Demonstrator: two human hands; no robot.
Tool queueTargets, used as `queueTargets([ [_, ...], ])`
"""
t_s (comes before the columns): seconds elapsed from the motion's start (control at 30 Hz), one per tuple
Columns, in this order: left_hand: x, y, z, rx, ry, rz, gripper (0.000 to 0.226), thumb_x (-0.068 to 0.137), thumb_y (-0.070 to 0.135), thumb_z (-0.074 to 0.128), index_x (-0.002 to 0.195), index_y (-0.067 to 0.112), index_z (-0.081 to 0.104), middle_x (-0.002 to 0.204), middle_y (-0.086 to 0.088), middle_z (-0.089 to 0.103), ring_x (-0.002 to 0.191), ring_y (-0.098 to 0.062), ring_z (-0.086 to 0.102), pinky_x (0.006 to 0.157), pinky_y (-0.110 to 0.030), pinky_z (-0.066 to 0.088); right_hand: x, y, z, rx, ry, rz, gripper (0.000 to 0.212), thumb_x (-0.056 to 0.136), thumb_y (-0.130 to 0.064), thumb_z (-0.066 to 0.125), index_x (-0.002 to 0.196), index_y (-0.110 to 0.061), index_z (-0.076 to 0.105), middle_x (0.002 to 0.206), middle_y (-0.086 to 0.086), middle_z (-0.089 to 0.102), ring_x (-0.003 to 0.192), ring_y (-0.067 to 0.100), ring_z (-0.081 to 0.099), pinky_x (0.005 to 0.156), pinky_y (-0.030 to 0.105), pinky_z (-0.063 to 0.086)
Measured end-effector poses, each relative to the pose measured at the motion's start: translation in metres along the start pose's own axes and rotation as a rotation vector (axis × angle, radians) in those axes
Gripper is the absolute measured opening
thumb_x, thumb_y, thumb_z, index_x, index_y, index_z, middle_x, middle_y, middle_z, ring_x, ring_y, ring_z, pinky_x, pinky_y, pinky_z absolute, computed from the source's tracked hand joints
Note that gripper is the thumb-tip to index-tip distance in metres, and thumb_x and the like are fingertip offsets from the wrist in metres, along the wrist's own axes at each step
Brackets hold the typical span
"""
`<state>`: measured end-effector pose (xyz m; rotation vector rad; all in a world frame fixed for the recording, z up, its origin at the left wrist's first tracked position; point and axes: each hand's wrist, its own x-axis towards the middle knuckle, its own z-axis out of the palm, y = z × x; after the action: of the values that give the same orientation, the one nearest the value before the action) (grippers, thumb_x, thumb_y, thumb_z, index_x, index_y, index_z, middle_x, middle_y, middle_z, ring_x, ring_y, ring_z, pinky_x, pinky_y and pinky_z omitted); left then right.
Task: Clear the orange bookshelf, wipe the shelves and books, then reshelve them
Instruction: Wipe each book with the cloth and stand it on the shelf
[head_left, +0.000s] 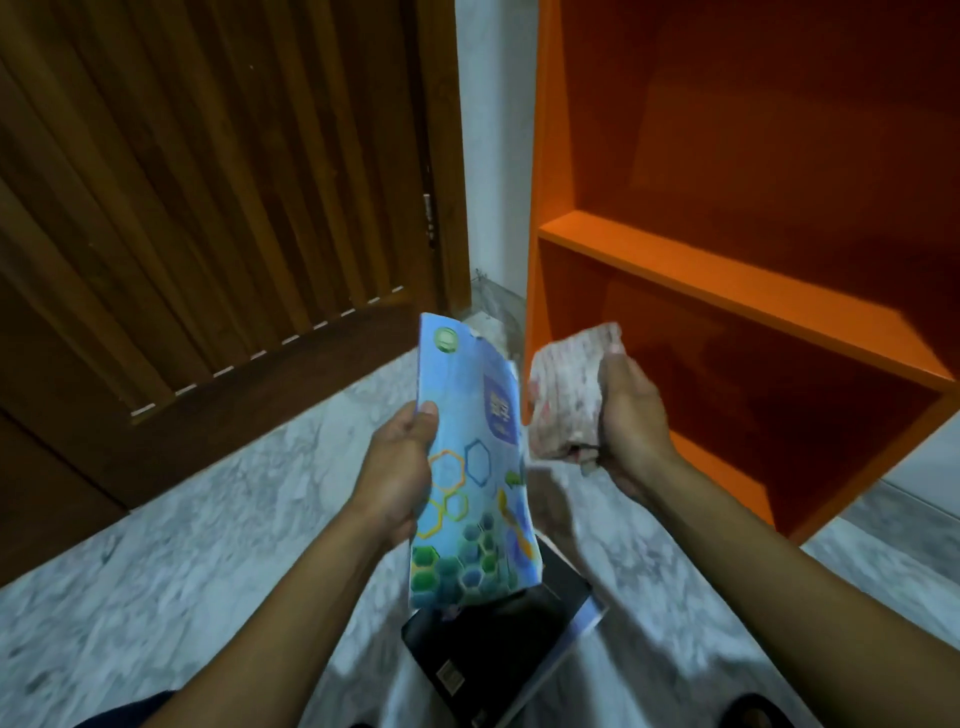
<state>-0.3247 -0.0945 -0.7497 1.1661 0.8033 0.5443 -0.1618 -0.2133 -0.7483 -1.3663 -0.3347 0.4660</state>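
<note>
1. Left hand (402, 470) is gripping a light-blue book (470, 467) by its left edge, thumb lying on the front cover, fingers wrapping behind it.
2. Right hand (631, 415) is clutching a bunched pale patterned cloth (569, 387), fingers curling round it, thumb pressing on top.
3. Both hands are sitting close together at mid-frame but not touching; cloth is hanging just beside the book's right edge, contact unclear because of motion blur.
4. Blue book is standing roughly upright and bowing slightly, cover facing the camera, showing a hexagon pattern and a round green emblem near the top corner.
5. Black book (488, 644) is lying flat on the floor directly below the blue one, with a lighter book's edge (587, 621) peeking out from under its right side.
6. Orange bookshelf (727, 270) is standing to the right, just beyond the cloth hand; the visible compartments are holding no books.
7. One horizontal shelf board (675, 260) is splitting the upper bay from the lower bay.
8. Grey-white marble floor (208, 571) is running under everything.
9. Dark slatted wooden door (208, 182) is filling the upper left, with a strip of pale wall (493, 156) separating it from the bookshelf.
</note>
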Motion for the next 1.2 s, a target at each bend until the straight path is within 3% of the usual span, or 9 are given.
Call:
queueTargets([
  [0.1,-0.009,-0.009,0.023,-0.028,-0.109,-0.054,0.032,0.106,0.025,0.041,0.12,0.009,0.065,0.109,-0.014,0.075,0.1,-0.036,0.071,0.092,-0.053,0.055,0.0,-0.005,0.014,-0.236,-0.07,-0.306,0.031,0.107,-0.036,0.034,0.122,-0.025,0.059,0.119,0.007,0.068,0.109,0.024,0.064,0.098,0.055,0.048],
  [0.2,-0.012,-0.012,0.037,-0.179,-0.176,-0.13,0.033,0.106,0.024,0.039,0.122,0.007,0.064,0.115,-0.02,0.071,0.109,-0.04,0.067,0.098,-0.055,0.051,-0.009,0.019,0.023,-0.629,-0.299,-0.575,0.04,0.108,-0.036,0.029,0.143,-0.035,0.048,0.16,-0.007,0.032,0.151,0.009,0.017,0.125,0.043,0.011],
  [0.33,-0.007,-0.003,0.03,-0.457,-0.218,-0.322,0.04,0.104,0.036,0.04,0.124,0.013,0.066,0.118,-0.02,0.07,0.106,-0.034,0.069,0.1,-0.051,0.049,-0.028,0.037,0.025,-0.728,-0.471,-0.696,0.039,0.107,-0.024,0.038,0.146,-0.025,0.045,0.159,-0.012,0.024,0.15,-0.003,0.008,0.124,0.026,0.005],
  [0.6,0.015,0.009,-0.008,-0.619,-0.071,-0.41,0.069,0.102,0.055,0.031,0.128,-0.003,0.056,0.117,-0.031,0.066,0.11,-0.044,0.062,0.091,-0.062,0.046,-0.057,0.053,0.014,-0.839,-0.783,-0.802,0.052,0.09,-0.052,0.061,0.137,-0.03,0.058,0.156,-0.013,0.038,0.152,0.011,0.012,0.122,0.043,0.019],
  [0.83,0.024,0.016,-0.025,-0.587,0.086,-0.205,0.044,0.106,0.043,0.035,0.128,0.013,0.058,0.118,-0.019,0.068,0.103,-0.04,0.065,0.084,-0.06,0.049,-0.059,0.076,0.005,-0.74,-0.725,-1.168,0.038,0.082,0.002,0.065,0.116,-0.015,0.067,0.132,0.0,0.063,0.121,0.031,0.052,0.105,0.039,0.041],
  [0.9,0.025,0.018,-0.029,-0.475,0.141,-0.076,0.036,0.107,0.036,0.036,0.131,0.02,0.058,0.12,-0.013,0.07,0.103,-0.036,0.068,0.088,-0.058,0.053,-0.065,0.073,0.001,-0.687,-0.723,-1.04,0.031,0.086,0.003,0.057,0.11,-0.013,0.068,0.113,-0.002,0.068,0.104,0.023,0.059,0.095,0.028,0.046],
  [1.0,0.023,0.023,-0.03,-0.313,0.166,0.071,0.032,0.107,0.03,0.038,0.129,0.021,0.059,0.113,-0.007,0.073,0.098,-0.031,0.072,0.086,-0.052,0.057,-0.065,0.065,-0.001,-0.481,-0.601,-0.45,0.021,0.098,-0.008,0.052,0.104,-0.023,0.065,0.098,-0.003,0.071,0.074,0.014,0.071,0.072,0.032,0.057],
  [1.07,0.019,0.028,-0.031,-0.223,0.116,0.124,0.031,0.107,0.029,0.038,0.125,0.018,0.061,0.114,-0.009,0.073,0.1,-0.03,0.072,0.085,-0.048,0.058,-0.051,0.06,-0.007,-0.385,-0.513,-0.179,0.007,0.1,-0.015,0.057,0.105,-0.016,0.062,0.111,0.002,0.071,0.091,0.007,0.071,0.087,0.035,0.057],
  [1.2,0.01,0.035,-0.032,-0.074,-0.062,0.184,0.031,0.107,0.026,0.037,0.123,0.015,0.061,0.117,-0.011,0.072,0.105,-0.033,0.07,0.088,-0.051,0.057,-0.026,0.047,-0.025,-0.382,-0.497,0.053,0.052,0.091,-0.039,0.066,0.138,-0.024,0.048,0.138,-0.018,0.047,0.117,-0.004,0.054,0.101,0.029,0.047],
])
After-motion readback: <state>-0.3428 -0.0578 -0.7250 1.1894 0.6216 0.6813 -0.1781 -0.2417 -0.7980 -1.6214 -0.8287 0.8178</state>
